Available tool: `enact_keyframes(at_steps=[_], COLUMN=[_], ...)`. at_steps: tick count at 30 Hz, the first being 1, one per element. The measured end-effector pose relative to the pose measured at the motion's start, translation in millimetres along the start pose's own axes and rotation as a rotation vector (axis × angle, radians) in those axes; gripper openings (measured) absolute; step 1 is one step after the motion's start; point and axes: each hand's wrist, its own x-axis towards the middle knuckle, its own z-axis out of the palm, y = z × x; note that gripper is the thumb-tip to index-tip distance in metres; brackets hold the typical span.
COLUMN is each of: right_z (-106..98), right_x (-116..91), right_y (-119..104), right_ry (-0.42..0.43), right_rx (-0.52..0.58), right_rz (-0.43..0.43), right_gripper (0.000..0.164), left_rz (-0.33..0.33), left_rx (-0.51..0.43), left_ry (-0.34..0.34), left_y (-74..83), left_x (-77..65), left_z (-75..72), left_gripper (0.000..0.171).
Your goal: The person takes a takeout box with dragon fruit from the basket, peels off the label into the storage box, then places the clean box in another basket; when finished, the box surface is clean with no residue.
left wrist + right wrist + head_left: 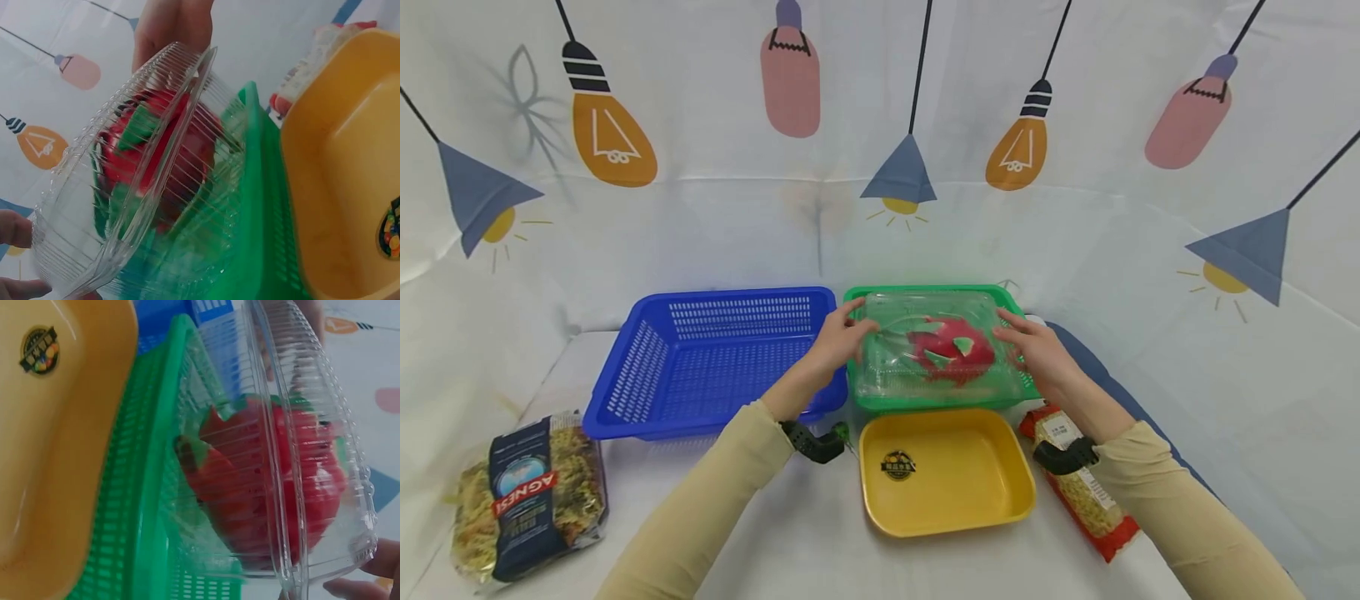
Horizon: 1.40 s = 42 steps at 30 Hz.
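While the white tabletop (805,533) carries the whole arrangement, a large blue slatted plastic basket (737,293) stands beside a smaller green slatted plastic basket (887,406), with a shallow yellow plastic tray (955,483) in front of the latter. A clear ribbed plastic box (887,379) lies over the green basket's opening. A transparent bag of pasta with a dark label (527,500) lies at far left, and a slimmer red-ended bag of pasta (1097,504) at right, partly covered by the forearm. The left hand (838,337) and right hand (1037,350) grip opposite ends of the box, fingers part-bent around its edges. Inside it sits a red, green-scaled fruit-shaped object (973,354). As judged here, enclosing the fruit and bringing the box to the green basket are done; letting go is not. Hard to make out are whether the rims are latched, whether the box bears on the basket floor, several fingertips, and a small green item (841,432) half hidden by the left wrist strap.
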Motion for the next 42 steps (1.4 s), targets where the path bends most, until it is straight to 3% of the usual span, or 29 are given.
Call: enact_keyframes(at_steps=[11,21,30,42], right_z=[-15,-22,-23,-19], right_x=[26,53,70,79], right_y=[-2,9,24,38], right_ry=[-0.078,-0.088,-0.123,-0.172], right_rx=[-0.062,-0.091,-0.106,-0.185], right_rz=[0.019,0.067,0.126,0.193], right_gripper=[0.060,0.058,0.058,0.061], left_rz=[-0.090,-0.160,-0.116,-0.169], left_rx=[0.060,0.134,0.425,0.507], left_ry=[-0.126,-0.148,-0.178,-0.208], left_y=[3.0,-0.1,-4.4,-14.8], left_x=[25.0,43.0,48.0,59.6], left_z=[-5.9,6.4,19.9,34.1], left_gripper=[0.068,0.065,0.061,0.054])
